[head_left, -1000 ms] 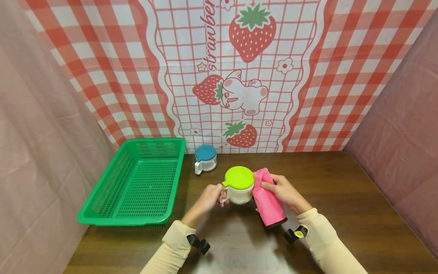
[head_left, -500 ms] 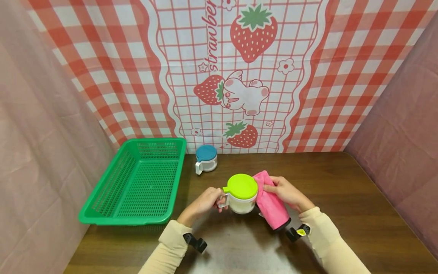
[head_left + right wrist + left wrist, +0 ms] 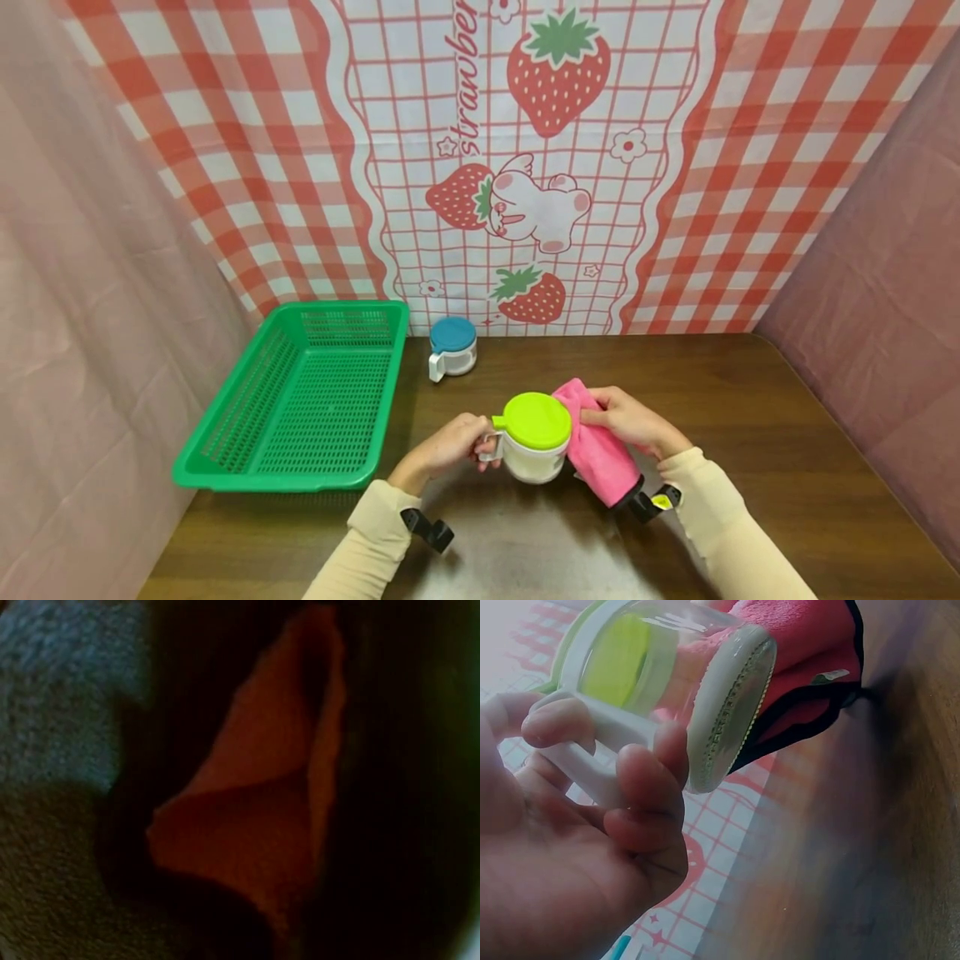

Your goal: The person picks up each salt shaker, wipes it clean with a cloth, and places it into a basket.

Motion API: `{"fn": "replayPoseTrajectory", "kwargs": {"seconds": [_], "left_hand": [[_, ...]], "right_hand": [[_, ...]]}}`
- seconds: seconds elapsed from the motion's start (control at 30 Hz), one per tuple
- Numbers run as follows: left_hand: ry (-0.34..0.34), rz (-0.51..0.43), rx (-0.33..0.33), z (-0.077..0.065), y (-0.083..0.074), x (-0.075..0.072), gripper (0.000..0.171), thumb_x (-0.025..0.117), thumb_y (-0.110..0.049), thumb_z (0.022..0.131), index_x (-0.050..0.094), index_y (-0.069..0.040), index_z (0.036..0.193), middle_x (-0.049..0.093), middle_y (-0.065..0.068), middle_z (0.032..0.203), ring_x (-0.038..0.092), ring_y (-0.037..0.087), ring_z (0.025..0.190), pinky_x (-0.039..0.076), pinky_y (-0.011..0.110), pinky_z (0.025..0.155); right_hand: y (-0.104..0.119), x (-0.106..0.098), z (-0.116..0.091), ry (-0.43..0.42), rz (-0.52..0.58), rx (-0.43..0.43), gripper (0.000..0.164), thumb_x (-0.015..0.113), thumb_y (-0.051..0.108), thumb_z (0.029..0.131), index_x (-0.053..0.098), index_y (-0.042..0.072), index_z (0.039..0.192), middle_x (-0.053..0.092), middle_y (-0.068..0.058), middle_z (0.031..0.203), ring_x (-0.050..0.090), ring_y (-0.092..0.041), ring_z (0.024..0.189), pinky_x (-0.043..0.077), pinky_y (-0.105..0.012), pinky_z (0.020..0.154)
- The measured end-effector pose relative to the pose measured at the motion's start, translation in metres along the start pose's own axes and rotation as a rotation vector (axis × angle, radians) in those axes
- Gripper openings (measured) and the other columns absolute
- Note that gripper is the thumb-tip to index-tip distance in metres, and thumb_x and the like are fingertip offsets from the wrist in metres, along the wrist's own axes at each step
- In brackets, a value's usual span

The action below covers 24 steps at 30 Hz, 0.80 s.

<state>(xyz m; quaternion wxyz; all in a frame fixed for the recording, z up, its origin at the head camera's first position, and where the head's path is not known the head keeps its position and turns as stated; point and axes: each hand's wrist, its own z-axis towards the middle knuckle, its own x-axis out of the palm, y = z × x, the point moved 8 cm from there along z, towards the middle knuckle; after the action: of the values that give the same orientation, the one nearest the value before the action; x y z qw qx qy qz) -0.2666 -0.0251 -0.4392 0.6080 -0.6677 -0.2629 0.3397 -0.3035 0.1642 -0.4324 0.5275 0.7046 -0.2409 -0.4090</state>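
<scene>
My left hand grips the white handle of a clear jar with a lime-green lid. The jar is held above the table, and its pale base faces the left wrist camera. At its right side, my right hand pinches a folded pink cloth with dark edging. The upper end of the cloth touches the jar's wall; its lower end hangs towards the right wrist camera. In the dark right wrist view, folds of the cloth fill the middle and hide the hand.
A similar jar with a blue lid stands on the wooden table near the back. Left of it is a green perforated basket. A strawberry-print checked curtain hangs behind, with pink drapes at the sides.
Both hands have come slightly nearer to the person, carrying the green-lidded jar and the pink cloth along. The jar has also shifted a little right. The blue-lidded jar and basket stay put.
</scene>
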Motion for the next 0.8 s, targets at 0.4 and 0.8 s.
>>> {"fn": "replayPoseTrajectory", "kwargs": {"seconds": [0.4,0.8], "left_hand": [[0.133,-0.022,0.034,-0.003,-0.003,0.011,0.041,0.031,-0.016,0.084,0.028,0.016,0.058,0.043,0.036,0.063,0.049,0.015,0.051,0.039,0.024,0.049],[0.223,-0.13,-0.01,-0.004,-0.002,0.02,0.04,0.028,-0.015,0.088,0.024,0.016,0.062,0.041,0.005,0.055,0.054,0.011,0.055,0.041,0.021,0.053]], "right_hand": [[0.003,0.005,0.004,0.029,-0.03,-0.086,0.019,0.059,0.013,0.084,0.06,-0.005,0.091,0.056,0.005,0.068,0.051,-0.004,0.057,0.044,-0.019,0.052],[0.009,0.012,0.012,0.015,-0.103,-0.116,0.017,0.061,0.015,0.083,0.063,-0.002,0.087,0.052,0.005,0.064,0.048,-0.004,0.055,0.043,-0.02,0.051]]}}
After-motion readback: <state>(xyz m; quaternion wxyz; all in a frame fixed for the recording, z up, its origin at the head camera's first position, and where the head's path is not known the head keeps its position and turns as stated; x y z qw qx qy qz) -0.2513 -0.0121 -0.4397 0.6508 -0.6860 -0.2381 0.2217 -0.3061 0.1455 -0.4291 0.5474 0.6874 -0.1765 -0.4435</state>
